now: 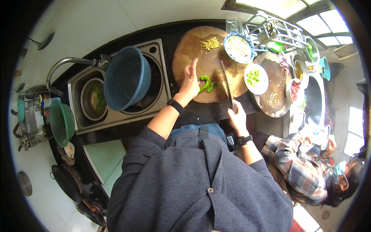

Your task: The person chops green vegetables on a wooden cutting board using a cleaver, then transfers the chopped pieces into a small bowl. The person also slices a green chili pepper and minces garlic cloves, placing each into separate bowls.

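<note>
My left hand [190, 79] is raised over the left part of a large round wooden chopping board [189, 49], fingers extended, holding nothing that shows. Just right of it, a curved green pepper [205, 83] and a shorter green pepper piece [212, 87] lie on the board. The handle of a kitchen knife [227, 84] is in my right hand [237, 116], at the board's near edge; the blade points away from me. Yellowish strips [211, 43] lie in a small pile at the board's far side. A blue-rimmed bowl [251, 55] of pale chopped pieces sits at its right edge.
Left stands a sink [118, 118] with a blue plastic basket [127, 78] and a metal bowl [84, 104]. To the right are a white bowl [263, 86] of chopped green pieces, a second round board [271, 101] and a metal rack [285, 37]. A co-worker in a plaid shirt [300, 168] is at right.
</note>
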`<state>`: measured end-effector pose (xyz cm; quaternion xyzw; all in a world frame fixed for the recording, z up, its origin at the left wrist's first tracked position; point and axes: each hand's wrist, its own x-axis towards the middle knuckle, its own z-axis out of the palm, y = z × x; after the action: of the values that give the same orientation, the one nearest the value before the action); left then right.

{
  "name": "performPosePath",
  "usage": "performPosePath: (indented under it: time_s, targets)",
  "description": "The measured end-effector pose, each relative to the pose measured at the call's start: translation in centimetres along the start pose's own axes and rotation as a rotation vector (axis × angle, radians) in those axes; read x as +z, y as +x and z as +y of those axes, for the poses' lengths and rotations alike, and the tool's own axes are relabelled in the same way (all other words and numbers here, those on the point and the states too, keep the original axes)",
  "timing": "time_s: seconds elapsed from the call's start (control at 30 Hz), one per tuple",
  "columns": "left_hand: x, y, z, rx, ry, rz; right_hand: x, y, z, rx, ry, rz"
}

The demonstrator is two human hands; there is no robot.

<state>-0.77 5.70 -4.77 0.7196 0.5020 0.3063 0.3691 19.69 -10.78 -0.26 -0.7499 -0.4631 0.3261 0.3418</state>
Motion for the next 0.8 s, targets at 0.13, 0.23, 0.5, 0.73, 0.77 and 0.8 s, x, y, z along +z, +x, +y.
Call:
performPosePath:
  time_s: [0.13,0.23,0.5,0.73,0.77,0.8]
  targets:
    - [-2.2,0.3,2.3,-0.025,0.206,-0.175,-0.6,0.1,0.1,0.020,-0.034,-0.031]
    - [-3.7,0.9,3.0,-0.022,0.347,-0.210,-0.8,0.1,-0.2,0.000,-0.049,-0.046]
    - [-1.9,1.1,-0.9,-0.089,0.184,0.121,-0.7,-0.3,-0.7,0.093,-0.107,-0.136]
    - [1.0,2.3,-1.3,-0.182,-0.067,0.139,0.5,0.0,-0.2,-0.226,-0.082,-0.159]
    - [1.2,2.3,-1.2,-0.200,-0.117,0.114,0.5,0.2,-0.3,-0.224,-0.110,-0.186]
    - [1.2,2.3,-1.1,-0.246,-0.202,0.052,0.4,0.3,-0.5,-0.255,-0.166,-0.204]
